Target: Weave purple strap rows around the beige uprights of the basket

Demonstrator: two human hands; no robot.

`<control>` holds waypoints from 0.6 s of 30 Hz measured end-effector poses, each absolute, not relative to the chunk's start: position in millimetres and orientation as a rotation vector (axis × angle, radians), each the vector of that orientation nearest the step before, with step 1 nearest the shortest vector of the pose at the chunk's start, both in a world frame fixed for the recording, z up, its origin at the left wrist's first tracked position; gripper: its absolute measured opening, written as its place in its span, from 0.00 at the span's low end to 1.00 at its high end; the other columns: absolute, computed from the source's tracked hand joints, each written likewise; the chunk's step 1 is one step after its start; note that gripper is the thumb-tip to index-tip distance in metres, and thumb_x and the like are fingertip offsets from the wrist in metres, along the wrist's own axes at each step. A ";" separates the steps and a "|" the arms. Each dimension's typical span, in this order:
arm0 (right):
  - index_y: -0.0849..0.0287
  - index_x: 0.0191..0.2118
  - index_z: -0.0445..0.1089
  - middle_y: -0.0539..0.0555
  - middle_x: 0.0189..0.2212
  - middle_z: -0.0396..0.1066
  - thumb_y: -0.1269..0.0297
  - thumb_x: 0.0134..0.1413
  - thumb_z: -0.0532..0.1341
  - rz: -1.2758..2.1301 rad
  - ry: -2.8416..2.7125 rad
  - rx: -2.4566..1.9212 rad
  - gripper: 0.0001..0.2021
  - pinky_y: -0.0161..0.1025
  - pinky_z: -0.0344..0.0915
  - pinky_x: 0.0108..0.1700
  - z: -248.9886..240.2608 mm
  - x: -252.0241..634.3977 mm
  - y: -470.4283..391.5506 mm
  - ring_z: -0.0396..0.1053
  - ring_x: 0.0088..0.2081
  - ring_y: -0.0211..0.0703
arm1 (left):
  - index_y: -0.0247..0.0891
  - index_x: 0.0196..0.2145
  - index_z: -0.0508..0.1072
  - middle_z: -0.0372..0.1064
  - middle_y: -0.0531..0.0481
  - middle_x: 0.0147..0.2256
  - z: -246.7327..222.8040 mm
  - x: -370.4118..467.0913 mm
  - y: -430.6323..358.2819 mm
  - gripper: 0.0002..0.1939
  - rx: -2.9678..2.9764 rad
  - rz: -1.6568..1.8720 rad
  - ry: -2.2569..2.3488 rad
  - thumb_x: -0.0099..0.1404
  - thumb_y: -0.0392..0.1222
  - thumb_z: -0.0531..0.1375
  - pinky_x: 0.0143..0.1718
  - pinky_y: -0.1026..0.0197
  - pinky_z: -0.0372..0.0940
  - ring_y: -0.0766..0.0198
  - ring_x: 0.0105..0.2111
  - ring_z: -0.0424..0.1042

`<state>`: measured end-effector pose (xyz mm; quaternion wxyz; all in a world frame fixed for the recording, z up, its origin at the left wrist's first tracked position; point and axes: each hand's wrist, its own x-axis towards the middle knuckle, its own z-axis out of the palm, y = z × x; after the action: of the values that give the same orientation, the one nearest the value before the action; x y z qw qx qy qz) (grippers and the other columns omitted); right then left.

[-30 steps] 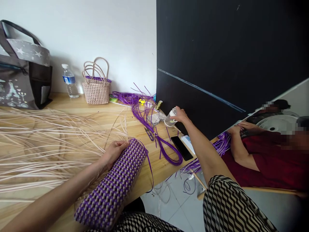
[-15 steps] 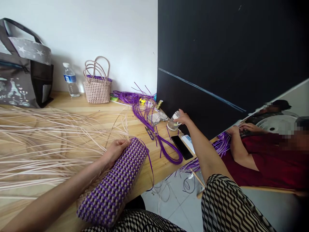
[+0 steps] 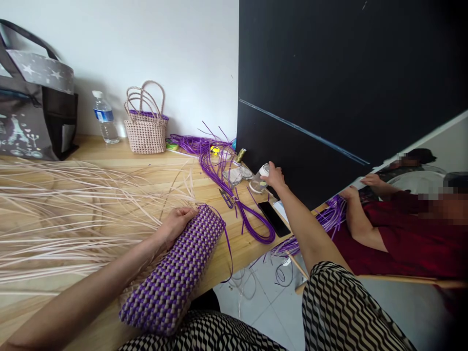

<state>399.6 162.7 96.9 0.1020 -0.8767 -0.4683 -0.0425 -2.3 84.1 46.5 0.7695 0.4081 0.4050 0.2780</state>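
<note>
My left hand is closed on the edge of a half-made woven basket in a purple and beige check. This piece lies slanted from the table over my lap, and long loose beige strands run from it to the left. A thin purple strand hangs off its right side. At arm's length, my right hand is closed around the upper part of a clear cup with a white lid, near the dark panel. Some of its fingers are hidden behind the lid.
A purple strand bundle, scissors and a phone lie on the table. Behind stand a small finished basket, a water bottle and a grey bag. A co-worker in a red shirt sits at right.
The cup and my right hand have shifted slightly left. My left hand stays on the woven basket. The whole view has moved a little.
</note>
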 end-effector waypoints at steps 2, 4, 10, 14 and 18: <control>0.56 0.62 0.49 0.66 0.53 0.55 0.64 0.49 0.63 -0.224 -1.409 -2.582 0.35 0.44 0.59 0.50 96.5 395.1 159.4 0.65 0.50 0.53 | 0.35 0.25 0.72 0.70 0.53 0.20 45.7 -2.2 84.0 0.17 0.891 0.604 0.871 0.49 0.54 0.64 0.22 0.66 0.57 0.68 0.18 0.65; 0.57 0.60 0.53 0.65 0.53 0.55 0.66 0.50 0.62 -0.249 -1.410 -2.583 0.32 0.43 0.60 0.50 96.5 392.5 156.0 0.66 0.48 0.52 | 0.35 0.25 0.72 0.70 0.53 0.20 45.7 -2.0 83.7 0.17 0.890 0.610 0.868 0.49 0.53 0.64 0.22 0.66 0.57 0.68 0.19 0.65; 0.57 0.60 0.54 0.68 0.58 0.52 0.72 0.51 0.59 -0.362 -1.410 -2.560 0.30 0.53 0.58 0.51 104.3 374.0 146.6 0.62 0.52 0.58 | 0.34 0.24 0.72 0.69 0.53 0.20 49.2 -1.2 81.4 0.17 0.900 0.621 0.854 0.48 0.53 0.65 0.22 0.66 0.56 0.69 0.18 0.63; 0.62 0.55 0.62 0.64 0.52 0.63 0.70 0.51 0.58 -0.201 -1.658 -2.090 0.23 0.49 0.61 0.52 101.6 312.8 134.7 0.65 0.50 0.52 | 0.35 0.25 0.72 0.69 0.53 0.20 52.5 -1.2 80.1 0.16 0.908 0.613 0.846 0.48 0.53 0.64 0.22 0.66 0.56 0.68 0.19 0.64; 0.61 0.44 0.71 0.56 0.39 0.74 0.65 0.53 0.56 0.424 -1.805 -1.593 0.14 0.40 0.67 0.45 91.4 228.9 98.8 0.72 0.40 0.42 | 0.35 0.25 0.73 0.71 0.52 0.22 55.4 -2.8 79.9 0.15 0.932 0.628 0.799 0.49 0.51 0.63 0.24 0.65 0.57 0.67 0.20 0.65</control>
<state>228.9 98.8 91.4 0.3416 -0.6125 -0.6939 0.1632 -2.8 79.9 55.4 0.7715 0.4299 0.3688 0.2897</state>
